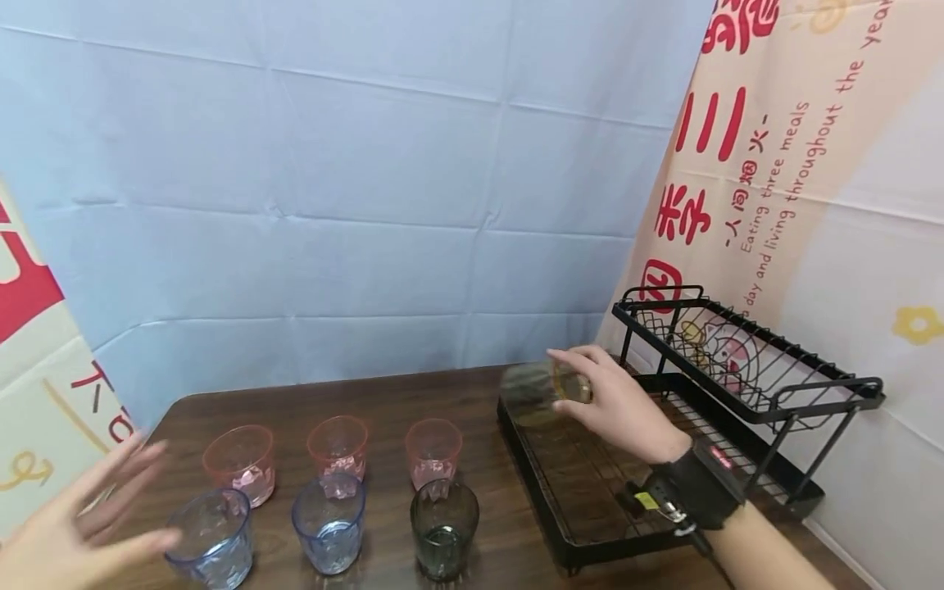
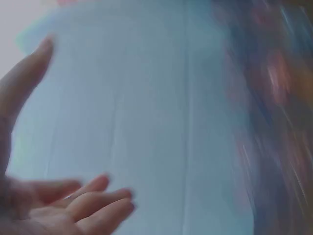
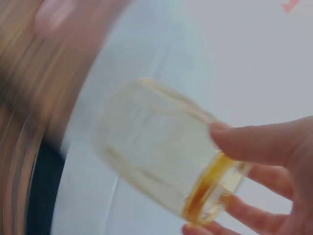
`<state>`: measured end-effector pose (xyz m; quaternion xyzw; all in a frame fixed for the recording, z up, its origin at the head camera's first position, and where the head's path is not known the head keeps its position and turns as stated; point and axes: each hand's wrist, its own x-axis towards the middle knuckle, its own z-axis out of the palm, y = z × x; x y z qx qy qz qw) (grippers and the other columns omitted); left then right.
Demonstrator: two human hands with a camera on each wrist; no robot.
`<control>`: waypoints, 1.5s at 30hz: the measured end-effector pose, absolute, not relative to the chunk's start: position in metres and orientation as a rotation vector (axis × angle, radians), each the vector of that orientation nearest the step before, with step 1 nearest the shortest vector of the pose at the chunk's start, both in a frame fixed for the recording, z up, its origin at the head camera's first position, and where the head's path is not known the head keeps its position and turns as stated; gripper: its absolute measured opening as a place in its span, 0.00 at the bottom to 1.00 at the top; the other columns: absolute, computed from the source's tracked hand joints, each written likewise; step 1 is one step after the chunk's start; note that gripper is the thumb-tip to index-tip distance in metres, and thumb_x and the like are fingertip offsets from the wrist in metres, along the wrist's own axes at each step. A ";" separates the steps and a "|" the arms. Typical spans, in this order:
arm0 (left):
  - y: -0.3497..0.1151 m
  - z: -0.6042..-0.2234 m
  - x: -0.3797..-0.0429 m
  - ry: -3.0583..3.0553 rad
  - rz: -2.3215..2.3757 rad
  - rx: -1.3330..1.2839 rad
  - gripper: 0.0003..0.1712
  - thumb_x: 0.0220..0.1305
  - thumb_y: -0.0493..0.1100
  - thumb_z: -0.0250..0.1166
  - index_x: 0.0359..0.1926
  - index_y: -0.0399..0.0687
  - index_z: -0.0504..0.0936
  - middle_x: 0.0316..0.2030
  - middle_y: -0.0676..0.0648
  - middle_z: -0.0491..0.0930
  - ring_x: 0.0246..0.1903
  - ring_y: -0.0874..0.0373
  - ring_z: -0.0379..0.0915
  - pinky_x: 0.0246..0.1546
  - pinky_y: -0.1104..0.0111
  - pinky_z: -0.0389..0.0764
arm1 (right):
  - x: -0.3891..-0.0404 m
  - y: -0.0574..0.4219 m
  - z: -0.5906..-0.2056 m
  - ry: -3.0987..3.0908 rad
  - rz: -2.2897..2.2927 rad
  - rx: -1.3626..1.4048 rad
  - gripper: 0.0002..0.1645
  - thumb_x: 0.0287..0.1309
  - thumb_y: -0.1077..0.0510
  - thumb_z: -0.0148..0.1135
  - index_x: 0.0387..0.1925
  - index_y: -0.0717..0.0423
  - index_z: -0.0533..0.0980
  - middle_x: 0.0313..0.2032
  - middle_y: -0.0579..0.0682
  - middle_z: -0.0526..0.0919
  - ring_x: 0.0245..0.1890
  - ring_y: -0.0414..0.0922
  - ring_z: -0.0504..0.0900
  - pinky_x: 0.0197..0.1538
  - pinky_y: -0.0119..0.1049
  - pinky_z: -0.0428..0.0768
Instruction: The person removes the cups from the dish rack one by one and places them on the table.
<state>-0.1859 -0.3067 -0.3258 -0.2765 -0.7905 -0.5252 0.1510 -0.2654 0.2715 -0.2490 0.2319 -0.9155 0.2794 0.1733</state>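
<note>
My right hand [image 1: 619,403] grips one end of a see-through, yellowish-tinted cup [image 1: 533,395] held on its side above the left part of a black dish rack [image 1: 568,541]. The right wrist view shows the thumb and fingers around the cup's amber-coloured end [image 3: 203,188]. At the lower left my left hand [image 1: 88,516] is in the air, fingers spread and holding nothing. Nearest to it stand a blue cup [image 1: 214,545] and a pink cup [image 1: 247,463]. The left wrist view is blurred, with the same hand [image 2: 83,208] relaxed.
Across the dark wooden table [image 1: 295,397] stand another blue cup [image 1: 330,524], two more pink cups, one of them [image 1: 433,451] farther right, and a grey cup [image 1: 444,533]. The rack's upper wire shelf [image 1: 745,360] rises at the right. Cloth [image 1: 332,205] hangs behind.
</note>
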 end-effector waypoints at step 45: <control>-0.162 -0.279 -0.173 -2.844 -1.369 -0.766 0.55 0.49 0.55 0.83 0.74 0.41 0.68 0.59 0.42 0.81 0.55 0.48 0.81 0.46 0.68 0.85 | -0.271 0.359 -0.297 -3.015 0.553 0.596 0.44 0.53 0.51 0.79 0.66 0.67 0.71 0.63 0.74 0.70 0.62 0.72 0.71 0.57 0.67 0.75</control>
